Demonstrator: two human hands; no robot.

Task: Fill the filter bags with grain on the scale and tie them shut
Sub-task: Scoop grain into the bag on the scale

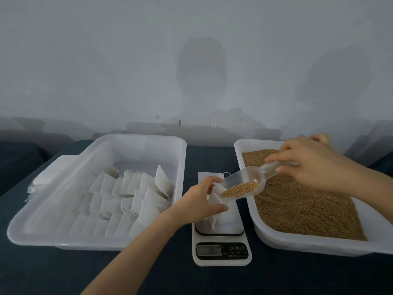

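pouring grain from a clear scoop (240, 186), pinched in the right hand (314, 165), into a filter bag (214, 209). left hand (202, 199) grip pinches the bag mouth open over the scale (221, 250). tipping slowly should avoid spills.

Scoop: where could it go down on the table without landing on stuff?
Bare dark cloth lies in front of the scale and the grain tray. The gaps between the scale and either tray are narrow; the bag tray is crowded.

On my feed a white filter bag (213, 218) stands mouth-open on the scale (221, 237), a clear scoop (244, 186) of golden grain tilted at its lip, the grain tray (297, 241) at three o'clock.
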